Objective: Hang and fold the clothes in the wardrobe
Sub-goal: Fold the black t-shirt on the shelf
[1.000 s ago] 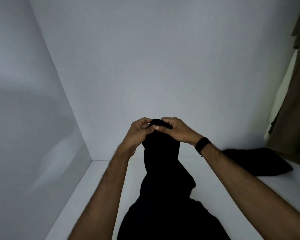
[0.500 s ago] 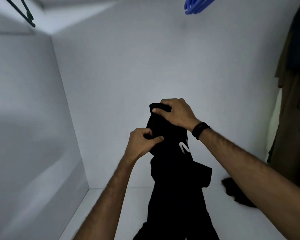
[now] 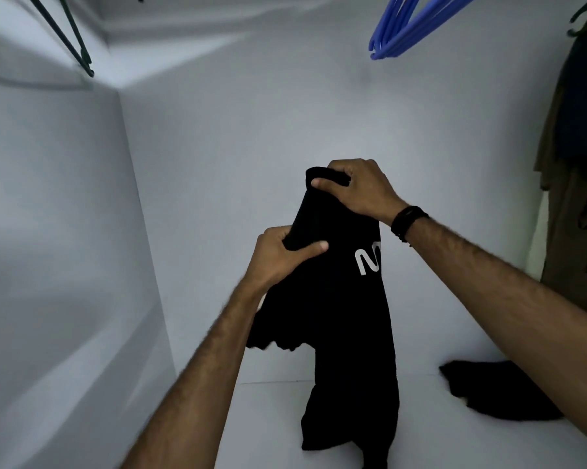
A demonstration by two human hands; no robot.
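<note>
Two hands are on the black garment (image 3: 349, 319), which hangs in the middle of the wardrobe with its bottom end bunched on the white shelf floor (image 3: 271, 421). The left hand (image 3: 278, 257) grips a fold lower down, thumb pressed across the cloth, and the right hand (image 3: 359, 189) pinches the top edge higher up. There's white lettering (image 3: 368, 260) on the fabric, can't really read it. Another dark piece (image 3: 495, 390) lies on the shelf to the right. Further back, brownish clothes (image 3: 573, 204) hang at right, blue hangers (image 3: 410, 25) and a dark green hanger (image 3: 65, 35) up top.
</note>
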